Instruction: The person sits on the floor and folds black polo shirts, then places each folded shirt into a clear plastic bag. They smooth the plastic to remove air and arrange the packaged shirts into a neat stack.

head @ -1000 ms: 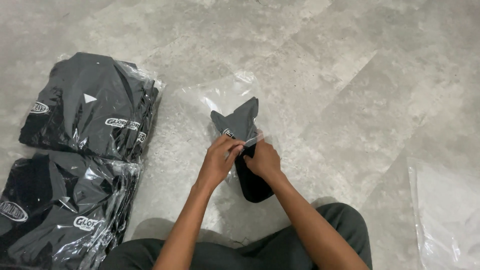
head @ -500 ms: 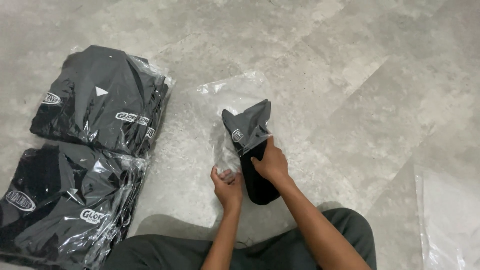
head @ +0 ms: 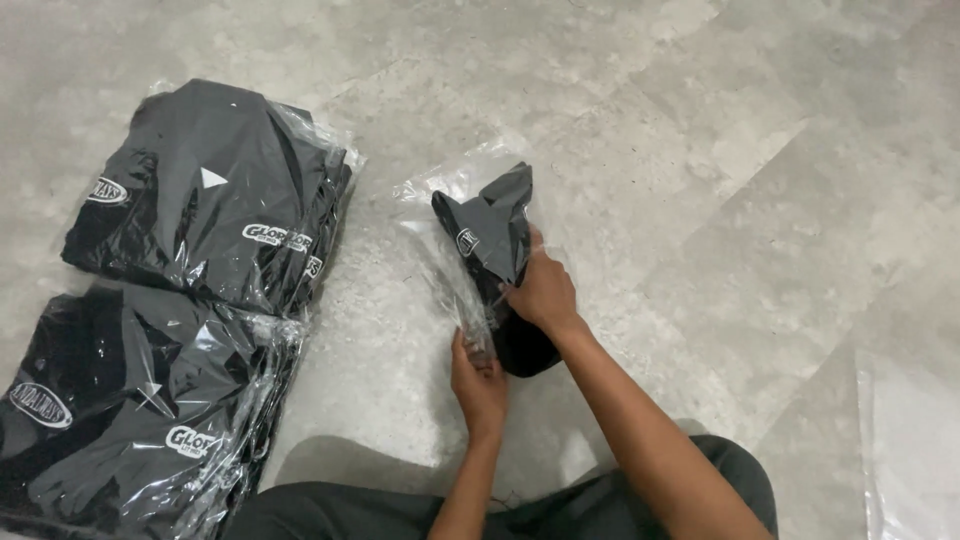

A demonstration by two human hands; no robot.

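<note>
A small folded black garment [head: 495, 235] with a white logo lies partly inside a clear plastic bag [head: 440, 225] on the grey floor. My right hand [head: 543, 292] presses on the garment's near part and grips it. My left hand [head: 478, 375] pinches the near edge of the clear bag just below and left of the garment. The garment's lower end shows dark under my right hand.
Two stacks of bagged black garments sit at the left, one farther [head: 215, 200] and one nearer [head: 130, 410]. Another clear plastic sheet [head: 915, 440] lies at the right edge. My dark-trousered legs [head: 600, 500] fill the bottom.
My left hand has come off the garment and dropped toward me to the bag's near edge. My right hand stays on the garment, which now sits deeper in the bag.
</note>
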